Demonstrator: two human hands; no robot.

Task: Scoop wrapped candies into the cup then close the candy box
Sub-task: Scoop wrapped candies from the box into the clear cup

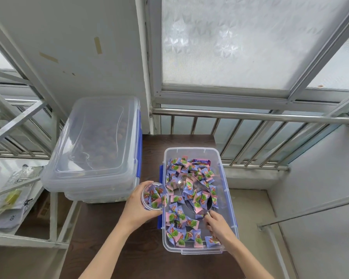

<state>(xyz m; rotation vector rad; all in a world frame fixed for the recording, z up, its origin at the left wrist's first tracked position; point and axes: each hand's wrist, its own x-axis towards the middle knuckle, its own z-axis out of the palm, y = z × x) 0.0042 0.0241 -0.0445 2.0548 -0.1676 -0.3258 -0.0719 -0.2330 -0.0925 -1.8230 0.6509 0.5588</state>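
A clear rectangular plastic candy box (228, 190) with blue side latches sits lidless on a dark brown wooden table (113, 228), its far end near the table's back edge and its right wall close to the table's right edge. Small wrapped candies (191, 172) in pink, lilac and green lie loose over its floor, thick at the far end and thinner toward the near wall.

The left hand (138, 206) is wrapped around a clear plastic cup (154, 196), fingers curled about its side, holding it tilted with the mouth toward the box — the cup's rim hangs just at the box's left wall, and several candies already sit inside it. The right hand (218, 222) reaches in over the near right part of the box, fingers closed on the handle of a shiny metal scoop (197, 196); the scoop's bowl lies among the candies in the middle of the box with a few resting in it.

To the left, two stacked clear storage boxes with a lid (95, 137) on top stand at the table's far left — a strip of bare tabletop runs between them and the candy box. Bare table also lies open along the near edge under both forearms. Beyond the far edge stands a metal railing (250, 115).
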